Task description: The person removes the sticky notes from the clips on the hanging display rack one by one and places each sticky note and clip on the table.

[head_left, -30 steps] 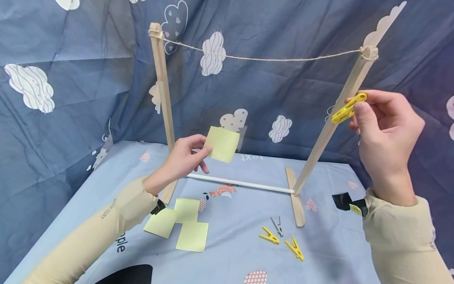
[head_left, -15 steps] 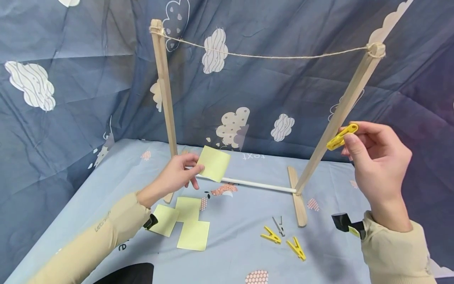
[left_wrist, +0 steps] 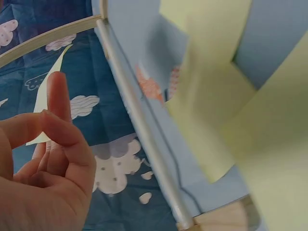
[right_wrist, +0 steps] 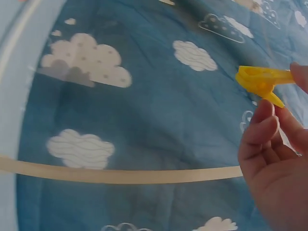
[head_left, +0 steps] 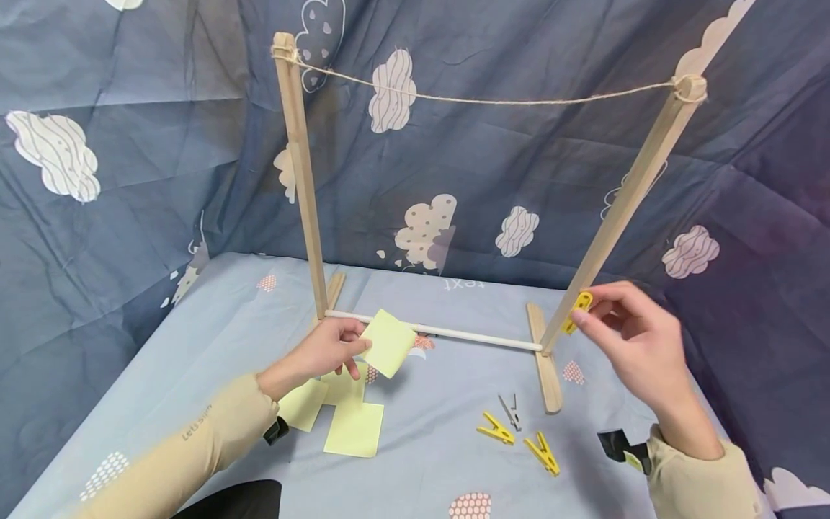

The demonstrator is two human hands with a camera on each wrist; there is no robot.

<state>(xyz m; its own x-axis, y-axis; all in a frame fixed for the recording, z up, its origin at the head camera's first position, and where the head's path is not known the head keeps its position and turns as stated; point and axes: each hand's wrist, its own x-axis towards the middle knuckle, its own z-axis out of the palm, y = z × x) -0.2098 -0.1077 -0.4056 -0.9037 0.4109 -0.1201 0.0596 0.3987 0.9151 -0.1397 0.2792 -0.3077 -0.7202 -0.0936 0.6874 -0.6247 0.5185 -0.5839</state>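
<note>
A yellow sticky note (head_left: 390, 346) is pinched at its left edge between thumb and fingers of my left hand (head_left: 329, 351), just in front of the white rod. Seen from the left wrist, the held note (left_wrist: 44, 103) is nearly edge-on behind the fingers. My right hand (head_left: 638, 342) pinches a yellow clothespin (head_left: 579, 311) beside the lower part of the right post. In the right wrist view that clothespin (right_wrist: 262, 80) points left, its handles between thumb and fingers. Several more sticky notes (head_left: 353, 430) lie overlapping on the cloth below my left hand, partly hidden by it.
A wooden frame has a left post (head_left: 300, 158), a right post (head_left: 629, 194) and a twine line (head_left: 493, 101) tied between their tops. The white rod (head_left: 467, 336) joins their feet. Two yellow clothespins (head_left: 541, 453) and a grey clothespin (head_left: 510, 413) lie on the table cloth (head_left: 441, 454).
Both hands have come down, the left with the sticky note and the right with the clothespin. The right hand has also moved left, and its clothespin now stands more upright.
</note>
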